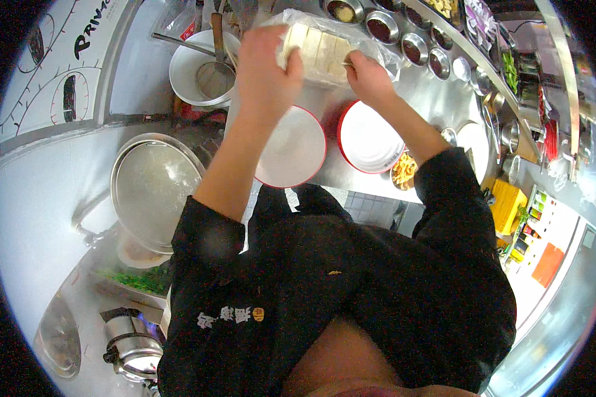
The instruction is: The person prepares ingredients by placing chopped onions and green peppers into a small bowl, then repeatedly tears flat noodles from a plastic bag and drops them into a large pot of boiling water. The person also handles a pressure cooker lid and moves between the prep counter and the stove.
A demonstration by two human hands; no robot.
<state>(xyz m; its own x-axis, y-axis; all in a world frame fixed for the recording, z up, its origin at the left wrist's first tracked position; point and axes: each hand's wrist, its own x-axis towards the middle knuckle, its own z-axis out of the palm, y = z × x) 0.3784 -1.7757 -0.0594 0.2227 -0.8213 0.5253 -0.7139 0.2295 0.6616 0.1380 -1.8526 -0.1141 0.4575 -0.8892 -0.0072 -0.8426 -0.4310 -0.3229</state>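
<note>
Pale, block-like portions of food, possibly noodles (320, 52), lie side by side in a clear plastic bag (377, 49) at the far side of the steel counter. My left hand (268, 69) is blurred at their left end, thumb apart from the fingers; its fingertips are hard to make out. At their right end, my right hand (370, 77) pinches a small thin pale piece between thumb and fingers; what it is cannot be made out. Nearer to me stand two red-rimmed bowls: the left bowl (292, 149) and the right bowl (370, 139), its white inside showing.
A white bucket (184, 79) with a wire strainer (214, 80) stands left. Below it is a large round metal pot (154, 198). Several steel cups of seasonings (381, 27) line the back right. A small bowl of orange-yellow food (404, 171) sits near the front edge.
</note>
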